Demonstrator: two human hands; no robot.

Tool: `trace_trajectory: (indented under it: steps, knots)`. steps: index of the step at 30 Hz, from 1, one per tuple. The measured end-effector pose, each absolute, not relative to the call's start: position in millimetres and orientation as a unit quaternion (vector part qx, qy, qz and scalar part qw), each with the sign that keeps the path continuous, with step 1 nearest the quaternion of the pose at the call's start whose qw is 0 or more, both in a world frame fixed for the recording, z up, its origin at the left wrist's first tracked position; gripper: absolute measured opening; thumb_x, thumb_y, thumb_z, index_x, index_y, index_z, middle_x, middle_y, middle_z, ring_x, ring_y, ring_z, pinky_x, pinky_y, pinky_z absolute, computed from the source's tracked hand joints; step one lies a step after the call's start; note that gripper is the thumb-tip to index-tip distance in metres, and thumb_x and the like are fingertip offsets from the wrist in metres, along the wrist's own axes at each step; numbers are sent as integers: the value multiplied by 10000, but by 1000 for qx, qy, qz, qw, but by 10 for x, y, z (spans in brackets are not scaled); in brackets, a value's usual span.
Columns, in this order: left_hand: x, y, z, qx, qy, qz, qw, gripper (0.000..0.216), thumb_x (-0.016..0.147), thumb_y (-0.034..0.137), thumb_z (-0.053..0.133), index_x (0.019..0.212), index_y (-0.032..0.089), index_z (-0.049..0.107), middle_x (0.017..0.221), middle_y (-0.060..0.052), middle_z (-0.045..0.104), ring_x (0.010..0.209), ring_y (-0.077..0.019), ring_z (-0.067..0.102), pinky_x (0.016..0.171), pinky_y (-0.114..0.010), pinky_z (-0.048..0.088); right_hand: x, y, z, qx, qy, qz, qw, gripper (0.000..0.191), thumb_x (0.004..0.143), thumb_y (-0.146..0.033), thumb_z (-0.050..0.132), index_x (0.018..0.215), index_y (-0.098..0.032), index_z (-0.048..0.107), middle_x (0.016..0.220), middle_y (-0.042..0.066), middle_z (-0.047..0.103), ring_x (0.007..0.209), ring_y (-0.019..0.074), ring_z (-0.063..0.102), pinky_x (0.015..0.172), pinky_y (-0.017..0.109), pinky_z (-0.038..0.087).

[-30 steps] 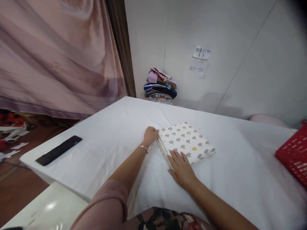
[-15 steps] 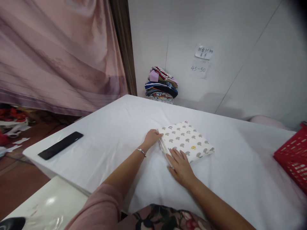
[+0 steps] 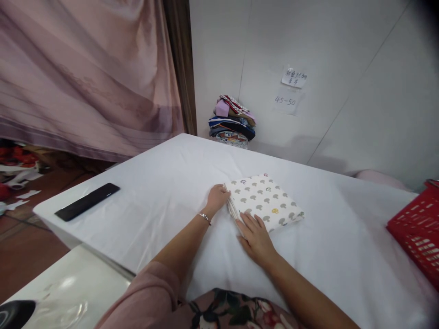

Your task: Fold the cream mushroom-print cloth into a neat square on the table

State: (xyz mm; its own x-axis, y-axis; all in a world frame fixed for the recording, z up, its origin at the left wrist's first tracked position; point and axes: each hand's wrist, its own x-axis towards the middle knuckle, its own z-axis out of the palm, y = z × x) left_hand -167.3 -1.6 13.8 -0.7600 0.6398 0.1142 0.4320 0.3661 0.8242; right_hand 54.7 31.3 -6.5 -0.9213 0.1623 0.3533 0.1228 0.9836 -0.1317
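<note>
A folded white cloth (image 3: 265,201) printed with small grey mushroom shapes lies flat on the white-covered table (image 3: 164,183). My left hand (image 3: 217,198) is curled against the cloth's near-left corner, fingers tucked at its layered edge. My right hand (image 3: 255,235) lies flat on the cloth's near edge with its fingers stretched out and together. Both forearms reach in from the bottom of the view; the left one wears a thin bracelet.
A black remote-like bar (image 3: 87,208) lies near the table's left edge. A red plastic basket (image 3: 416,230) stands at the right edge. A pile of folded clothes (image 3: 232,121) sits against the wall behind the table. A pink curtain (image 3: 85,77) hangs at the left.
The hands have stayed on the folded cloth; my left hand has shifted slightly along its corner. The view has drifted a little.
</note>
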Motion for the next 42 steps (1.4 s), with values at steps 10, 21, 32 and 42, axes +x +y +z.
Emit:
trace_trajectory:
  steps: [10, 21, 32, 42]
  knots:
    - [-1686, -174, 132, 328, 836, 418, 135, 291, 798, 326, 515, 597, 175, 660, 1165, -50, 636, 1009, -191, 585, 884, -269, 407, 537, 324, -82, -73, -973, 72, 205, 457, 848, -197, 456, 1305, -191, 475, 1370, 117, 458, 1271, 270, 374, 1039, 482, 261]
    - [-1484, -176, 61, 303, 850, 418, 103, 139, 757, 223, 564, 775, 177, 694, 1296, -72, 540, 1174, -209, 495, 1016, -309, 326, 536, 355, -134, -70, -961, 94, 252, 419, 876, -216, 432, 1291, -206, 491, 1325, 104, 512, 1246, 245, 426, 1030, 469, 305]
    - [-1413, -166, -8, 320, 845, 419, 82, 218, 802, 306, 518, 762, 175, 688, 1261, -77, 561, 1198, -210, 471, 1005, -311, 353, 537, 358, -117, -68, -944, 144, 288, 450, 889, -263, 444, 1329, -170, 439, 1283, 116, 550, 1217, 245, 468, 1034, 487, 330]
    - [-1364, -107, 8, 304, 843, 435, 93, 225, 771, 206, 511, 870, 184, 712, 1256, -69, 578, 1268, -226, 406, 1063, -343, 294, 536, 347, -80, -73, -949, 149, 267, 454, 892, -277, 435, 1333, -169, 433, 1285, 119, 548, 1218, 256, 464, 1037, 502, 318]
